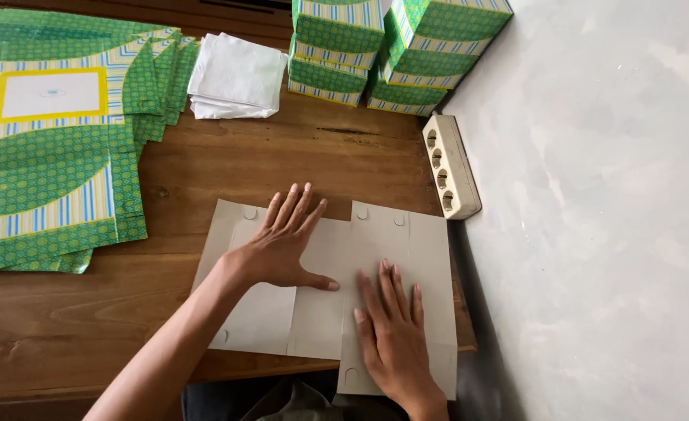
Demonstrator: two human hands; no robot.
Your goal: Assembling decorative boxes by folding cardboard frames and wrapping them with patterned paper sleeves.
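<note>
We see a flat, unfolded carton blank [325, 288] lying plain grey side up near the front edge of the wooden table [282, 156], its lower right corner reaching past that edge. The left hand [282, 242] lies flat on the blank's left half, fingers spread and released, thumb stretched toward the right. The right hand [391, 331] presses palm down on the right half, fingers straight and close together, gripping nothing.

At the far left we find a stack of flat printed blanks [56, 148], green with a fine pattern, blue, white and yellow striped bands, and a white rectangular label panel framed in yellow; the stack is cut off by the left and top edges. Beside it, toward the back, sits a pile of folded white tissues [235, 78]. Further right stand assembled boxes [395, 47] in the same green and striped print, stacked against the wall and cropped at the top. A cream power strip [451, 165] with four round sockets lies along the grey wall [594, 234], just beyond the blank. The dark shape below the table edge is hard to make out.
</note>
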